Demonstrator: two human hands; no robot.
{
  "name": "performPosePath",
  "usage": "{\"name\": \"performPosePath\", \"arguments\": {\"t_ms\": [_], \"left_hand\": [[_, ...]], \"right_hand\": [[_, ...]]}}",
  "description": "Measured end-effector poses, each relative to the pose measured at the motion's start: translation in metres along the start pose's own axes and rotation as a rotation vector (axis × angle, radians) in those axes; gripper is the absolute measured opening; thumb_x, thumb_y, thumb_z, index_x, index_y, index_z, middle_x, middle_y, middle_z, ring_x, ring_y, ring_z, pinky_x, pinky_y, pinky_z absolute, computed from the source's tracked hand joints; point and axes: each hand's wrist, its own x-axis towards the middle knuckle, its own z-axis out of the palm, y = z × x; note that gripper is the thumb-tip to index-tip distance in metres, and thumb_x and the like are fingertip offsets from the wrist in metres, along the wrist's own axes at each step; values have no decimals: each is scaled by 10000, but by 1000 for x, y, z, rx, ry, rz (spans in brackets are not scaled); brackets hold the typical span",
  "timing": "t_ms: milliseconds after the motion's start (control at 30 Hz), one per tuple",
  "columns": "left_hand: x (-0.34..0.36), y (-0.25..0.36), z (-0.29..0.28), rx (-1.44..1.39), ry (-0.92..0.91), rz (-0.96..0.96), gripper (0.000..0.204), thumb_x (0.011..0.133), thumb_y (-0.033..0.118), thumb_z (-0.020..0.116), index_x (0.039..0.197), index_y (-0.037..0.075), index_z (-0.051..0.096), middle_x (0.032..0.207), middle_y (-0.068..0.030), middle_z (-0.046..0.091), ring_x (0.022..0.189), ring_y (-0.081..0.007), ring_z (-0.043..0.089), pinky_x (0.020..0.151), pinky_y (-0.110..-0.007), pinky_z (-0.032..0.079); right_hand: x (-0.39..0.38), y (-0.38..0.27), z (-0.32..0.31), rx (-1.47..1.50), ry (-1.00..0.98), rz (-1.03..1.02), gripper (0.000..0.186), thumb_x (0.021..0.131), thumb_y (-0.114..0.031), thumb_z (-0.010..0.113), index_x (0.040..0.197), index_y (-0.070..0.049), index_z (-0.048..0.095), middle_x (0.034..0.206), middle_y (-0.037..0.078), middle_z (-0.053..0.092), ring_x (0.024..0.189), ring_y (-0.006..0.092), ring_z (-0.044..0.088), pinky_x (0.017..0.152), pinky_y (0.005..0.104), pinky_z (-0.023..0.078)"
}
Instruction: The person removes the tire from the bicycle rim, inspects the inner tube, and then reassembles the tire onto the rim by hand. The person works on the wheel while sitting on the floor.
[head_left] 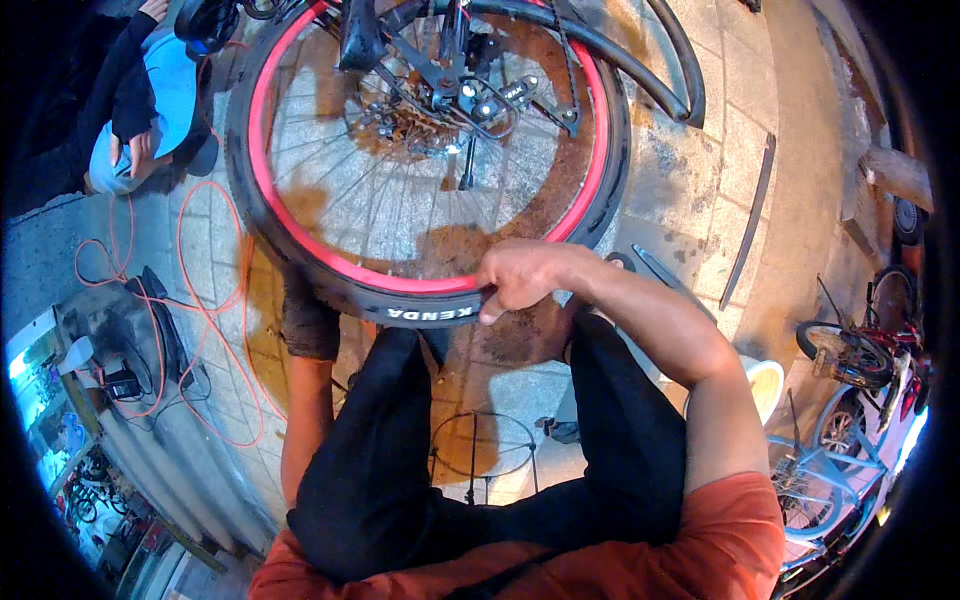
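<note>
A bicycle wheel with a red rim (262, 150) and a black tyre (345, 300) stands before my knees, still on the bike. My right hand (520, 275) is closed around the near edge of the rim and tyre, thumb low on the tyre's side. Dark and in shadow, my left hand (310, 318) is against the tyre's outer left side; its fingers cannot be made out. The rear derailleur (490, 100) and sprockets (415, 125) are at the wheel's middle. A loose black tube (685, 85) curves over the far right of the wheel.
Orange hose (215, 310) lies looped on the paving at left. Another person's hand (140, 155) rests near their knee at far left. A dark flat strip (750, 220) lies at right, with a white bucket (765, 390) by my elbow and parked bicycles (840, 440) beyond.
</note>
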Motion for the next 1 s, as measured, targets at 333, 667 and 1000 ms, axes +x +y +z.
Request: {"name": "performPosePath", "arguments": {"t_ms": [333,667,1000], "left_hand": [[-37,-17,13,643,-4,1,739,1106,616,315,1350,-21,596,1221,-134,663,1102,-211,627,963,-390,516],[-33,-15,3,823,90,165,520,1155,386,370,1567,69,375,1323,-140,606,1085,-254,603,912,-408,557],[-26,-5,-2,812,30,-64,698,1109,564,392,1594,64,358,1409,-125,583,1232,-256,591,1024,-441,519]], "right_hand": [[87,-50,28,413,107,-191,355,931,-214,755,1227,-31,686,1060,154,758,994,270,704,877,422,527],[44,-12,20,257,-4,-113,384,923,-305,770,1197,-45,701,1030,157,756,945,276,702,851,423,528],[-1,9,-5,70,-106,176,474,837,-453,812,1079,-48,771,936,183,762,886,350,718,776,474,540]]}}
